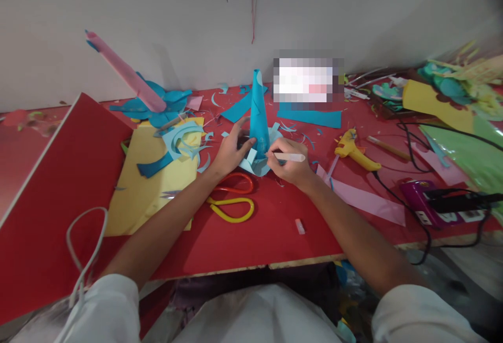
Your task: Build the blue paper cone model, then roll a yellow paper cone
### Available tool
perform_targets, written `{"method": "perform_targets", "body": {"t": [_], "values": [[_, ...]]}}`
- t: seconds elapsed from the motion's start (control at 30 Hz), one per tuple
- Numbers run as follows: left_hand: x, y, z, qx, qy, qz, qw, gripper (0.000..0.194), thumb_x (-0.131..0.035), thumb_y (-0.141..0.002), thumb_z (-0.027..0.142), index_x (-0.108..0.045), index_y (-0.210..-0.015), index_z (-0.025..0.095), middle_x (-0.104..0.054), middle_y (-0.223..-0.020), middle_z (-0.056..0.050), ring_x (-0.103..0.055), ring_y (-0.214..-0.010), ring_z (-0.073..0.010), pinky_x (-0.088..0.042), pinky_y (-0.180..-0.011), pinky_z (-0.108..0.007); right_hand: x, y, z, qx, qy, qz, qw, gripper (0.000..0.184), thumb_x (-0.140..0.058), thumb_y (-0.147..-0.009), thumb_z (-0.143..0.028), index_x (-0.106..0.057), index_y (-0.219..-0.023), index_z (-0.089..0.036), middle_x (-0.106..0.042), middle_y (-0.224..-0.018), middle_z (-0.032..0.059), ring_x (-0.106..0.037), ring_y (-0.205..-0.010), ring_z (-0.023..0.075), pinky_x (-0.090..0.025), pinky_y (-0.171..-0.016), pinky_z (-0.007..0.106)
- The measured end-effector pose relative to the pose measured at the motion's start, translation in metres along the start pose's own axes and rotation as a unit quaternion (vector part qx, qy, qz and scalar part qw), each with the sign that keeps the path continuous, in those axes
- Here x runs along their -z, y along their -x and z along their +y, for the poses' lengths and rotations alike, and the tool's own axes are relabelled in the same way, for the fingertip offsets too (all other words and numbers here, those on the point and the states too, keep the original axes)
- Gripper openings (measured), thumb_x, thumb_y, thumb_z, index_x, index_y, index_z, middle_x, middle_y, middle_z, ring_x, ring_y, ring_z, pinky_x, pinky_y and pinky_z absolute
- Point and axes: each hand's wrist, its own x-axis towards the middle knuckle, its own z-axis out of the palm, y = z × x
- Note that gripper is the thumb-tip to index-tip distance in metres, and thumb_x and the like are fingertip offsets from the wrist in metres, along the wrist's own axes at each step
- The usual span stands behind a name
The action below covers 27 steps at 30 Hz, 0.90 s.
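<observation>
Tapering blue paper cone (258, 112), upright on tabbed pale-blue paper (261, 170), whitish pen (291, 157) near its foot

Short white sleeves (420, 312) above bare forearms (359, 230), with a creased white top (263, 315)

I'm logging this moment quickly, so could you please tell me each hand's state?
Left hand: curled, holding the blue cone.
Right hand: closed, holding a pale pen-like tool.

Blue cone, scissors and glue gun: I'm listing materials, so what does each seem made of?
Blue cone: probably matte paper or card, judging by its rolled form. Scissors: likely metal blades, with a grayish gleam; smooth red and yellow handles, perhaps plastic-coated. Glue gun: apparently smooth plastic, given its even yellow color and molded shape.
</observation>
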Motion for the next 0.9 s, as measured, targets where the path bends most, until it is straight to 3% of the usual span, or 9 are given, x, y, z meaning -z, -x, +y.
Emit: {"method": "perform_targets", "body": {"t": [0.17,0.6,0.77,0.9], "values": [[0.0,0.0,-0.001,0.005,-0.006,-0.001,1.0,0.069,-0.063,-0.097,0.055,-0.041,-0.155,0.024,-0.074,-0.108,-0.009,-0.071,-0.086,-0.0204,-0.056,-0.073,-0.031,0.0,0.001,0.0,-0.007,0.007,-0.017,1.0,0.019,-0.056,-0.091,-0.031,-0.054,-0.073,-0.024,-0.067,-0.067,-0.0003,-0.061,-0.062,0.0159,-0.043,-0.059,0.029],[0.0,0.0,0.002,0.004,-0.006,0.002,1.0,0.064,-0.063,-0.097,0.05,-0.045,-0.152,0.023,-0.074,-0.106,-0.009,-0.072,-0.085,-0.0193,-0.056,-0.071,-0.029,0.002,-0.001,-0.003,0.001,-0.004,0.034,0.999,0.023,-0.058,-0.093,-0.032,-0.054,-0.072,-0.024,-0.064,-0.065,-0.0005,-0.06,-0.059,0.0157,-0.045,-0.058,0.03],[0.002,0.0,0.005,0.016,-0.013,0.015,1.0,0.061,-0.065,-0.096,0.054,-0.051,-0.145,0.021,-0.074,-0.116,-0.011,-0.073,-0.091,-0.0202,-0.058,-0.076,-0.03,0.003,-0.006,-0.002,-0.066,-0.044,0.134,0.988,0.025,-0.051,-0.105,-0.044,-0.066,-0.101,-0.025,-0.071,-0.077,0.0031,-0.065,-0.06,0.0171,-0.053,-0.06,0.032],[0.005,0.0,0.008,-0.013,-0.032,0.043,0.998,0.041,-0.065,-0.095,0.056,-0.064,-0.111,0.018,-0.073,-0.104,-0.007,-0.071,-0.092,-0.0189,-0.056,-0.083,-0.031,0.001,-0.009,0.003,-0.117,-0.07,0.121,0.983,0.037,-0.043,-0.108,-0.053,-0.066,-0.117,-0.026,-0.076,-0.09,0.0051,-0.071,-0.07,0.018,-0.057,-0.064,0.031]]}}
